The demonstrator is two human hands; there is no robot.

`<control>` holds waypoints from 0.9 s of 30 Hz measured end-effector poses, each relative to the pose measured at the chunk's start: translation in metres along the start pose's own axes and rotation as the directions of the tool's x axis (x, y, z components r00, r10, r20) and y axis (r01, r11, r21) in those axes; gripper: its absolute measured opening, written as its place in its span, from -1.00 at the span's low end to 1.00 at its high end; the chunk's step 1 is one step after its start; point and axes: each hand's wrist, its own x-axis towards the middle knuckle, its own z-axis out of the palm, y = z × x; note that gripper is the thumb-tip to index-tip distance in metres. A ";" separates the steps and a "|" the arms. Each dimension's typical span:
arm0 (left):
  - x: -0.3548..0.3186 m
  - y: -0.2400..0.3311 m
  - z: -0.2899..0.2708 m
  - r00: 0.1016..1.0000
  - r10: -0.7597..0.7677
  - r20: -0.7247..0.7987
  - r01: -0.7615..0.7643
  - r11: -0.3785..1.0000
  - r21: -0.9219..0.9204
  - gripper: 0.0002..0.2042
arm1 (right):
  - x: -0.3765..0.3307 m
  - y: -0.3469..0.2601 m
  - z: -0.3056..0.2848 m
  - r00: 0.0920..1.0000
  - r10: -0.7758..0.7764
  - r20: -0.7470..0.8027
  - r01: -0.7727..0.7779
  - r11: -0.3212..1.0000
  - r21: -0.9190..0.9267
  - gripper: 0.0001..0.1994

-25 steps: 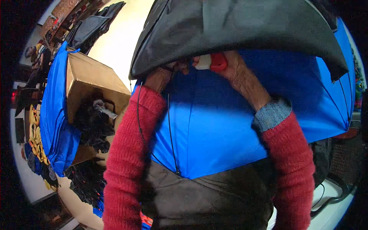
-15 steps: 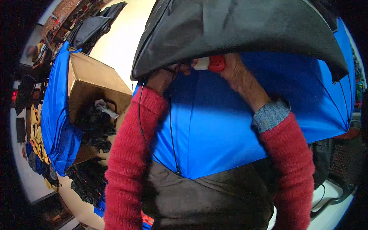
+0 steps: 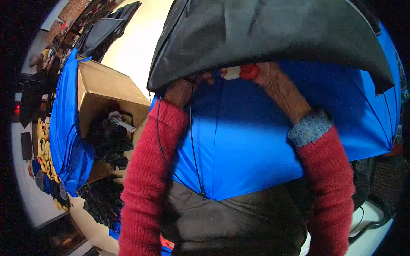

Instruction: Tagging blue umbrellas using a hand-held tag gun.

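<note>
An umbrella with a black outer cloth point(image 3: 265, 36) and a blue inner side point(image 3: 252, 141) lies open over my lap. Thin dark ribs point(image 3: 195, 141) run along its left part. Beneath the black edge, my right hand point(image 3: 268, 77) is closed around a small red and white object point(image 3: 247, 72); its kind is unclear. The white end points toward my left hand point(image 3: 184, 90), which is partly covered by the black cloth beside a rib. My left fingertips are bent near that end, and what they pinch is hidden.
At the left stands an open cardboard box point(image 3: 113, 81) with dark cloth inside and blue fabric point(image 3: 68, 132) draped over its side. Black folded pieces point(image 3: 106, 32) lie on the pale table point(image 3: 134, 36). Yellow items point(image 3: 44, 145) are piled farther left. A person point(image 3: 47, 59) is in the background.
The red and white object and my right hand have shifted slightly right and down in view. My left hand stays at the cloth's edge. The whole view has moved a little.
</note>
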 end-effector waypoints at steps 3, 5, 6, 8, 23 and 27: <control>0.007 -0.011 -0.022 0.991 -0.031 0.130 0.005 0.979 0.202 -0.69 | 0.016 0.035 0.011 0.925 -0.341 0.165 -0.130 0.124 0.984 -0.59; 0.006 -0.010 -0.027 0.981 -0.056 0.184 -0.003 0.951 0.308 -0.67 | 0.018 0.050 0.019 0.970 -0.214 0.112 0.019 0.528 0.849 -0.60; 0.008 -0.011 -0.014 0.988 -0.016 0.151 -0.015 0.979 0.202 -0.71 | 0.012 0.059 0.013 0.995 -0.102 -0.010 0.093 0.854 0.513 -0.60; 0.007 -0.011 0.001 0.997 0.041 0.059 -0.041 0.999 0.008 -0.77 | 0.010 0.076 0.017 0.985 -0.057 -0.166 0.069 0.995 0.067 -0.61; 0.018 -0.045 -0.001 0.999 0.047 0.026 -0.049 0.996 0.077 -0.76 | 0.006 0.063 -0.009 0.999 0.036 -0.036 -0.025 0.960 0.278 -0.70; 0.003 -0.011 -0.001 0.997 0.041 0.073 -0.045 0.997 0.058 -0.76 | 0.005 0.098 0.001 0.998 0.039 0.047 -0.060 0.715 0.696 -0.69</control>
